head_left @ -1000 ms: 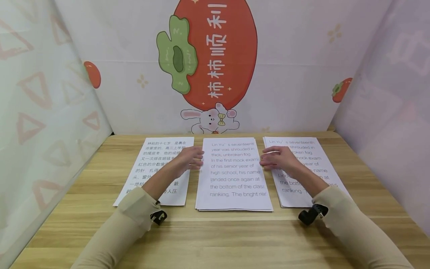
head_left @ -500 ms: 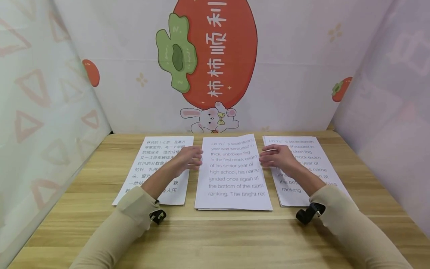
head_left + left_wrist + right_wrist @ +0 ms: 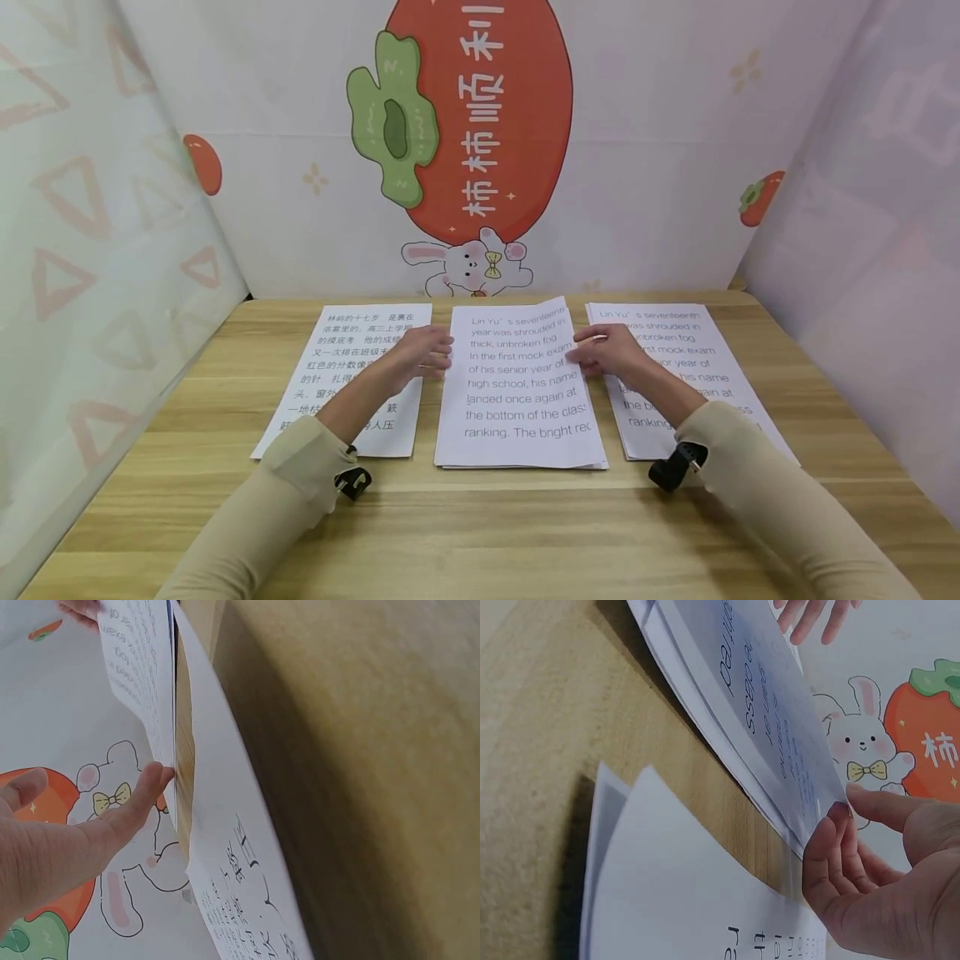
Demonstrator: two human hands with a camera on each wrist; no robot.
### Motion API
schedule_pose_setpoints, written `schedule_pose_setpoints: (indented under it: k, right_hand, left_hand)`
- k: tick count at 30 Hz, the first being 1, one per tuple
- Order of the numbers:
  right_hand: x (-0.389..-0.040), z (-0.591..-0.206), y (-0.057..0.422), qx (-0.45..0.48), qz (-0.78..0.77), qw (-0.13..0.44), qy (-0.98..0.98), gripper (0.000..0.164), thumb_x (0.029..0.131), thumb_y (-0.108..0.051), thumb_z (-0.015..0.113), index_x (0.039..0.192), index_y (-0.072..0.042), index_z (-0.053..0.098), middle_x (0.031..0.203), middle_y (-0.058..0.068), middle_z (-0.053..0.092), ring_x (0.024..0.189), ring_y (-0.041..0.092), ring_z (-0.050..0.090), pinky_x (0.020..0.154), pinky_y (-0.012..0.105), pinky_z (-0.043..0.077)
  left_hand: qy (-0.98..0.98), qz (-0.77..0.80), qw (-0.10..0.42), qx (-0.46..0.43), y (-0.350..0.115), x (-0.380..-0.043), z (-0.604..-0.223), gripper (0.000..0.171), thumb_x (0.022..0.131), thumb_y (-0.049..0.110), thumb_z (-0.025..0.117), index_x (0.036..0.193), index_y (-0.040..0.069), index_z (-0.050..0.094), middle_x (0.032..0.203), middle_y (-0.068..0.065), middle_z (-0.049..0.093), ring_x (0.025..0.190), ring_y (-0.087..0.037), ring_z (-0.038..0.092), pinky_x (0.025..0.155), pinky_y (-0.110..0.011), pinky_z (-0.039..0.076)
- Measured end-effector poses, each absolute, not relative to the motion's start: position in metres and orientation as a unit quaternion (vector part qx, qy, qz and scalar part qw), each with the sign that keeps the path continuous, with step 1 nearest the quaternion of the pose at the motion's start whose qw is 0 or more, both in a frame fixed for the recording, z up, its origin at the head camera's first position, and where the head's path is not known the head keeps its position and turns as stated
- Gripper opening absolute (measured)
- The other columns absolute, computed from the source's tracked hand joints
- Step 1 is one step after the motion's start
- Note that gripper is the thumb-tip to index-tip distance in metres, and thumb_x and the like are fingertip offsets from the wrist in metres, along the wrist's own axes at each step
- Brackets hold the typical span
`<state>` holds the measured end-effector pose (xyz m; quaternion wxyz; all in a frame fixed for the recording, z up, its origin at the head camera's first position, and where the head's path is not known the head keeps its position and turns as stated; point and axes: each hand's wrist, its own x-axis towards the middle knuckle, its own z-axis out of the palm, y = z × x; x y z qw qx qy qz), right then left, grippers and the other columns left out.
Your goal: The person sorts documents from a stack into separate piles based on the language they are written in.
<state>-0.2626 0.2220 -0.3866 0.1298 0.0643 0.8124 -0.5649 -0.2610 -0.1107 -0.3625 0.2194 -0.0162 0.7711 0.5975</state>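
Observation:
In the head view, a middle stack of paper with printed English text (image 3: 517, 400) lies between both hands. My right hand (image 3: 609, 350) pinches the right edge of its top sheet between thumb and fingers; the right wrist view shows this sheet (image 3: 757, 697) lifted and bowed along that side. On the opposite edge, my left hand (image 3: 422, 352) touches the stack with a fingertip. The left wrist view has that hand (image 3: 67, 847) with its thumb held apart, nothing gripped.
Paper with Chinese text (image 3: 352, 333) lies at left under the left forearm. Another English-text stack (image 3: 690, 350) lies at right under the right forearm. All rest on a wooden table (image 3: 480, 533), with a printed backdrop (image 3: 645, 167) behind.
My right hand has moved slightly left, onto the middle stack's edge. The top sheet's right side, especially its far corner, has risen. The left hand stays about where it was.

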Motion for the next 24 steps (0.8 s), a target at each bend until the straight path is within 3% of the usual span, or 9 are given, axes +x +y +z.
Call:
schedule_pose_setpoints:
  k: [4, 12, 17, 24]
  right_hand:
    - [-0.263, -0.386, 0.221, 0.067, -0.559, 0.127, 0.817, 0.048, 0.091, -0.006, 0.079, 0.132, 0.006, 0.057, 0.100, 0.011, 0.071, 0.074, 0.012, 0.067, 0.068, 0.021, 0.059]
    - [-0.258, -0.383, 0.228, 0.034, -0.564, 0.115, 0.817, 0.026, 0.097, -0.006, 0.072, 0.118, 0.003, 0.060, 0.101, 0.007, 0.062, 0.087, 0.015, 0.063, 0.075, 0.024, 0.059]
    - [-0.255, -0.380, 0.239, -0.019, -0.596, 0.112, 0.795, 0.017, 0.098, -0.001, 0.068, 0.109, 0.002, 0.055, 0.095, 0.001, 0.067, 0.087, 0.014, 0.067, 0.078, 0.027, 0.060]
    - [-0.251, -0.376, 0.249, -0.065, -0.631, 0.106, 0.766, 0.014, 0.098, 0.003, 0.066, 0.102, -0.002, 0.053, 0.092, -0.001, 0.074, 0.088, 0.013, 0.072, 0.078, 0.028, 0.062]
  left_hand:
    - [0.772, 0.597, 0.219, -0.017, -0.110, -0.261, -0.362, 0.055, 0.111, 0.025, 0.042, 0.157, -0.004, 0.034, 0.151, -0.029, 0.046, 0.133, -0.042, 0.056, 0.110, -0.046, 0.051]
    - [0.757, 0.621, 0.197, -0.044, -0.108, -0.262, -0.362, 0.050, 0.109, 0.020, 0.044, 0.152, -0.006, 0.040, 0.152, -0.027, 0.046, 0.137, -0.041, 0.051, 0.113, -0.045, 0.048]
    - [0.756, 0.627, 0.183, -0.042, -0.103, -0.262, -0.362, 0.049, 0.107, 0.018, 0.046, 0.149, -0.008, 0.043, 0.152, -0.028, 0.046, 0.139, -0.042, 0.050, 0.115, -0.046, 0.046]
    - [0.768, 0.612, 0.182, -0.045, -0.092, -0.269, -0.368, 0.057, 0.103, 0.010, 0.053, 0.157, -0.002, 0.038, 0.143, -0.027, 0.056, 0.127, -0.039, 0.061, 0.105, -0.040, 0.055]
